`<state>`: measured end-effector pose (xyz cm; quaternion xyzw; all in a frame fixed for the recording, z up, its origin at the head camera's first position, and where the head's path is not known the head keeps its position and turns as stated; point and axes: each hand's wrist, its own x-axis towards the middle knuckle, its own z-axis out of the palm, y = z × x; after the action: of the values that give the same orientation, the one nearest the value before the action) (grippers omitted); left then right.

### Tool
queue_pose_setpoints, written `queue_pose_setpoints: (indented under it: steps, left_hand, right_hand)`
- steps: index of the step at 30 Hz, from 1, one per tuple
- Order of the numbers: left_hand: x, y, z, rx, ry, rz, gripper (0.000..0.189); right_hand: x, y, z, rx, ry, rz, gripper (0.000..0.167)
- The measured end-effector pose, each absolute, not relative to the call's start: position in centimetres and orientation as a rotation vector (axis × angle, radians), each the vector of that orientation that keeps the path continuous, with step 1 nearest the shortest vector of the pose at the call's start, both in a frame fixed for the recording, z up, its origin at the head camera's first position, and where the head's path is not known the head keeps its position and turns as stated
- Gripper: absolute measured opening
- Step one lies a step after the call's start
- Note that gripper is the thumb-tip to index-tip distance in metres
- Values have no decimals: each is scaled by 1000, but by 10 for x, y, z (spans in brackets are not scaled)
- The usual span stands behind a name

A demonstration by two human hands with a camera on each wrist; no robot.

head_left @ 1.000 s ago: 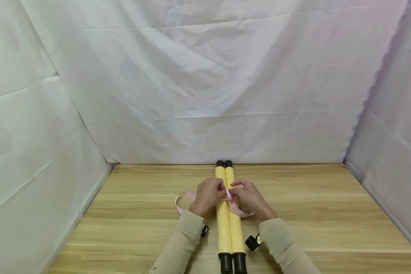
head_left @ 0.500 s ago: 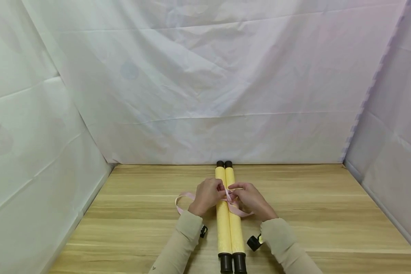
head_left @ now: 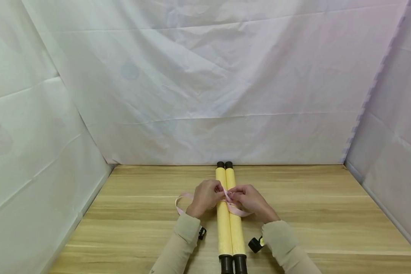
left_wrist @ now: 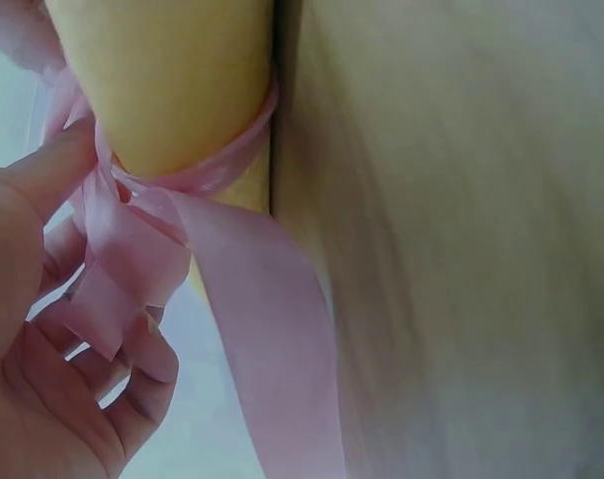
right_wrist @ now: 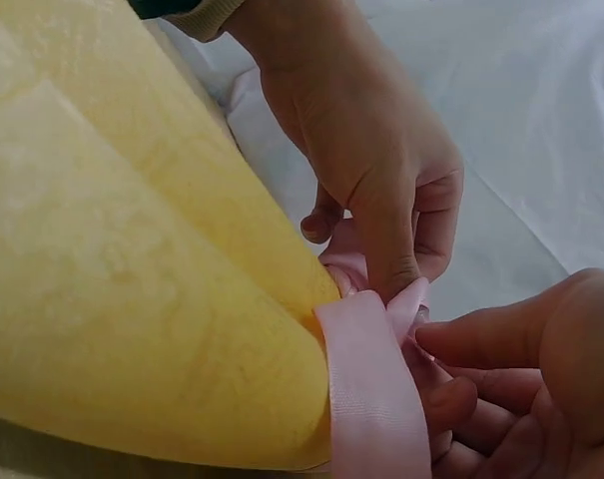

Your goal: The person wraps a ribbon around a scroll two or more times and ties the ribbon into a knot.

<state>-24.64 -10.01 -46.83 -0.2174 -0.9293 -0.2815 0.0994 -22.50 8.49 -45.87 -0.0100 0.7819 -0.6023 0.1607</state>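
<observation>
Two yellow scroll rolls with black end knobs lie side by side, pointing away from me. A pink ribbon wraps round their middle, and its knot area sits on top, between my hands. From the left, my left hand pinches the ribbon between thumb and fingers; the right wrist view shows the thumb pressed down on a fold. Opposite it, my right hand pinches a ribbon loop with thumb and fingertips. One flat ribbon tail hangs down in the left wrist view. The fingertips partly hide the knot.
The wooden table bears the rolls, whose far ends reach the white cloth backdrop. Cloth walls stand on both sides. A ribbon loop lies left of the left hand. Black wrist devices show by the sleeves.
My right index finger has come down from a raised position to meet the thumb at the ribbon. The left hand keeps its hold almost in place.
</observation>
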Motion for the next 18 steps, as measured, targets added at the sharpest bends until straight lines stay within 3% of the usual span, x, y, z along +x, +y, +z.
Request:
queue_pose_setpoints:
  steps: [18]
  left_hand:
    - [-248, -109, -463, -790, -2706, -1013, 15]
  right_hand:
    - [-228, 88, -458, -8, 2350, -1642, 18]
